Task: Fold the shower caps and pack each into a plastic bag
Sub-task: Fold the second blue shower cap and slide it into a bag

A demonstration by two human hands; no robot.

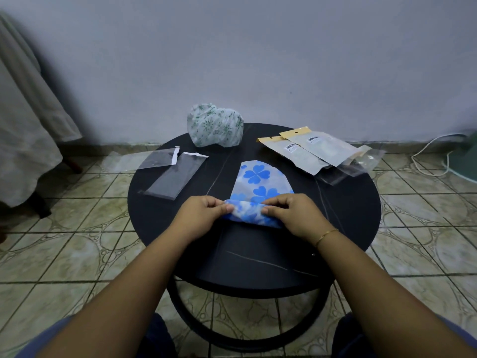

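- Round black table [335,215]: low, with faint pale lines across its top; carries every item below.
- Blue clover-print translucent shower cap [260,182]: lies flat near the middle of the table, rounded end pointing away from the person, near edge rolled up into a thick fold.
- Left hand [198,215]: fingers curled, thumb and fingertips pinching the left end of the rolled fold.
- Right hand [291,213]: fingers curled, pinching the right end of the same fold; a thin gold bracelet [326,236] sits on the wrist.
- Green-patterned white shower cap [215,129]: unfolded and puffed up, at the far edge of the table.
- Two clear empty plastic bags [170,174]: flat on the left of the table, overlapping, one with a white adhesive strip.
- Packed bags with tan header cards and barcode labels [315,153]: stacked on the right, lying over more clear bags that overhang the table edge.
- Patterned tiled floor [64,254]: beneath the table.
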